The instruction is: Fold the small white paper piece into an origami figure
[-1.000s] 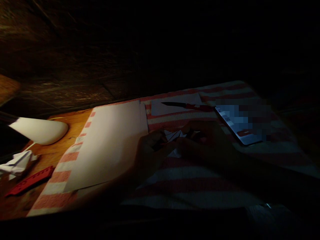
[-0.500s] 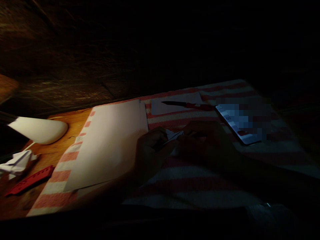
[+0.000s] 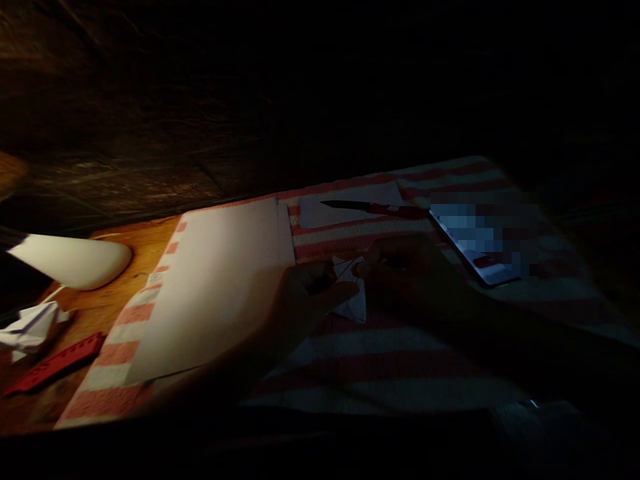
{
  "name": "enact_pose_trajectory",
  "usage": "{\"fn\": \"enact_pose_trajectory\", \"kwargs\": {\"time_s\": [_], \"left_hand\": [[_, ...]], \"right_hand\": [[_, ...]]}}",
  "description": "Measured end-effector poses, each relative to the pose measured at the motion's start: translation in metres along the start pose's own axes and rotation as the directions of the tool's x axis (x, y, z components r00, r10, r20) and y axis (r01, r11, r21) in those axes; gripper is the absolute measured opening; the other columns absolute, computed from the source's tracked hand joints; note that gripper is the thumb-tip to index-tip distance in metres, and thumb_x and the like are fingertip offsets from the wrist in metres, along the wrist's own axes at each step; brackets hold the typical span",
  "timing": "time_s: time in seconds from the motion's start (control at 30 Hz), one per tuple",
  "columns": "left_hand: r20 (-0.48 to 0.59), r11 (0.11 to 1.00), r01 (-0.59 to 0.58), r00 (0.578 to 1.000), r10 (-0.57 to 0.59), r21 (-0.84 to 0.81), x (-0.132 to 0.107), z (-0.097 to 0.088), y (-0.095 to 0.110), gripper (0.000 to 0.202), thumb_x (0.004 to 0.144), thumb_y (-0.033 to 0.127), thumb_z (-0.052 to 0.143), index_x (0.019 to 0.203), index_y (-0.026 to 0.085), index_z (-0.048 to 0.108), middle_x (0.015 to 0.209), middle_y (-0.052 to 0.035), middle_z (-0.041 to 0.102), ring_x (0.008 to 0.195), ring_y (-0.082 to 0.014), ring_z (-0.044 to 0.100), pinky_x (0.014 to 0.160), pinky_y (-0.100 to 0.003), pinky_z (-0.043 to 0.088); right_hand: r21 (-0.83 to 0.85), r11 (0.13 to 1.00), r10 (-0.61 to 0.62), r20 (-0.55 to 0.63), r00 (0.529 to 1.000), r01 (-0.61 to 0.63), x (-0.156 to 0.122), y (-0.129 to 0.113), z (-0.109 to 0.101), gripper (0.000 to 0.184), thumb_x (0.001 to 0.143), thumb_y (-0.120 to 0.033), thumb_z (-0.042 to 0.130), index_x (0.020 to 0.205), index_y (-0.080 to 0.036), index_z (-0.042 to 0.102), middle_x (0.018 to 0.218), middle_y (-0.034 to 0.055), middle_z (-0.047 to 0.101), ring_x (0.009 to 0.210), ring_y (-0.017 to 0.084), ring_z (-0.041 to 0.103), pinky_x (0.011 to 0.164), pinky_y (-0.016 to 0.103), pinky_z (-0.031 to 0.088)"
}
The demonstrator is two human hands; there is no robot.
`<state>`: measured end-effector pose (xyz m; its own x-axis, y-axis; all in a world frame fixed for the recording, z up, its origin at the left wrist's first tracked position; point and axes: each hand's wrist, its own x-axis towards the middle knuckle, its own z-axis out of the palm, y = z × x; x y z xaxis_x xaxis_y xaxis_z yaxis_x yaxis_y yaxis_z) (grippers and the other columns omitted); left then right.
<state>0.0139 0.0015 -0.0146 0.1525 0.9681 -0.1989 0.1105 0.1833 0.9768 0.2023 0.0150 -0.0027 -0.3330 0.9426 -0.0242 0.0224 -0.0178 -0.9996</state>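
Holding: both hands pinch one small folded paper (image 3: 351,288) between them, low over the striped cloth (image 3: 380,363).
lamp (image 3: 75,261): far out past the left hand (image 3: 305,300), on the bare wood table (image 3: 113,303); its white shade is the only strong light.
scrap (image 3: 30,327): crumpled white, on the same far side, with a red ruler (image 3: 53,363) just beside it; both well apart from the hand.
sheet (image 3: 220,287): large and white, just beside the left hand on its outer side; the forearm crosses its near corner.
left hand: fingers curled narrow on the paper's left edge, thumb on top as far as the dark lets me tell.
paper: between the two hands, touching both; one white point hangs toward the cloth.
right hand (image 3: 405,270): fingertips closed on the paper's upper right corner; the rest is lost in shadow.
knife (image 3: 370,208): beyond the right hand, lying on a small white slip (image 3: 313,217), apart from the fingers.
phone (image 3: 475,250): just past the right hand's outer side, screen lit.
risk: the hands shade their own work, so a crease could land off line or the thin corner tear under a hard pinch; a blind reach forward could meet the knife's blade, I judge.
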Motion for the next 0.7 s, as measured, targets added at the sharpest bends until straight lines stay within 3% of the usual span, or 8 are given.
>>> {"fn": "enact_pose_trajectory", "kwargs": {"time_s": [0.13, 0.23, 0.37, 0.5, 0.6, 0.7], "left_hand": [[0.073, 0.995, 0.104, 0.992, -0.104, 0.003, 0.0029, -0.0032, -0.0021, 0.035, 0.052, 0.029, 0.090, 0.077, 0.013, 0.072, 0.064, -0.0002, 0.066, 0.054, -0.0106, 0.054, 0.048, -0.020, 0.040], [0.094, 0.996, 0.089, 0.992, -0.087, -0.013, 0.0025, -0.0039, -0.0017, 0.026, 0.055, 0.026, 0.089, 0.071, 0.013, 0.072, 0.060, 0.0001, 0.065, 0.051, -0.0094, 0.054, 0.045, -0.019, 0.037], [0.081, 0.987, 0.097, 0.993, -0.087, -0.128, 0.0004, -0.0036, 0.0010, 0.019, 0.063, 0.026, 0.085, 0.072, 0.014, 0.073, 0.057, 0.0011, 0.064, 0.048, -0.0086, 0.053, 0.045, -0.019, 0.039], [0.066, 0.961, 0.139, 0.990, -0.127, -0.237, -0.0004, -0.0026, 0.0026, 0.022, 0.061, 0.027, 0.087, 0.067, 0.014, 0.070, 0.057, 0.0016, 0.062, 0.048, -0.0080, 0.052, 0.045, -0.020, 0.038], [0.074, 0.961, 0.147, 0.988, -0.133, -0.235, -0.0001, -0.0023, 0.0026, 0.022, 0.059, 0.025, 0.089, 0.063, 0.013, 0.069, 0.055, 0.0020, 0.061, 0.047, -0.0066, 0.049, 0.044, -0.018, 0.035], [0.120, 0.971, 0.146, 0.985, -0.125, -0.191, -0.0003, -0.0029, 0.0019, 0.021, 0.059, 0.022, 0.089, 0.065, 0.013, 0.071, 0.057, 0.0011, 0.064, 0.048, -0.0070, 0.051, 0.045, -0.018, 0.037]], "right_hand": [[-0.016, 0.999, 0.030, 0.029, 0.999, -0.030, -0.0026, -0.0018, 0.0001, 0.030, 0.081, -0.038, 0.076, 0.066, -0.015, 0.066, 0.064, -0.0009, 0.059, 0.060, 0.011, 0.051, 0.057, 0.025, 0.038], [-0.037, 0.999, 0.030, 0.051, 0.998, -0.028, -0.0035, -0.0007, 0.0006, 0.025, 0.080, -0.036, 0.077, 0.071, -0.015, 0.069, 0.068, 0.0001, 0.062, 0.063, 0.012, 0.054, 0.058, 0.025, 0.040], [0.099, 0.993, 0.050, 0.092, 0.994, -0.059, -0.0015, 0.0009, -0.0001, 0.027, 0.084, -0.041, 0.074, 0.075, -0.015, 0.069, 0.071, 0.0008, 0.064, 0.063, 0.012, 0.055, 0.058, 0.025, 0.042], [0.082, 0.993, 0.073, 0.089, 0.993, -0.080, 0.0012, 0.0025, -0.0006, 0.026, 0.074, -0.036, 0.083, 0.074, -0.015, 0.067, 0.067, -0.0005, 0.062, 0.061, 0.011, 0.055, 0.056, 0.023, 0.042], [0.060, 0.995, 0.070, 0.089, 0.994, -0.075, 0.0021, 0.0033, 0.0003, 0.024, 0.071, -0.032, 0.085, 0.070, -0.016, 0.067, 0.068, 0.0003, 0.065, 0.063, 0.012, 0.058, 0.058, 0.024, 0.045], [0.141, 0.987, 0.068, 0.062, 0.996, -0.076, 0.0013, 0.0023, 0.0020, 0.023, 0.070, -0.033, 0.084, 0.070, -0.016, 0.069, 0.071, 0.0012, 0.067, 0.066, 0.013, 0.061, 0.061, 0.026, 0.047]]}}
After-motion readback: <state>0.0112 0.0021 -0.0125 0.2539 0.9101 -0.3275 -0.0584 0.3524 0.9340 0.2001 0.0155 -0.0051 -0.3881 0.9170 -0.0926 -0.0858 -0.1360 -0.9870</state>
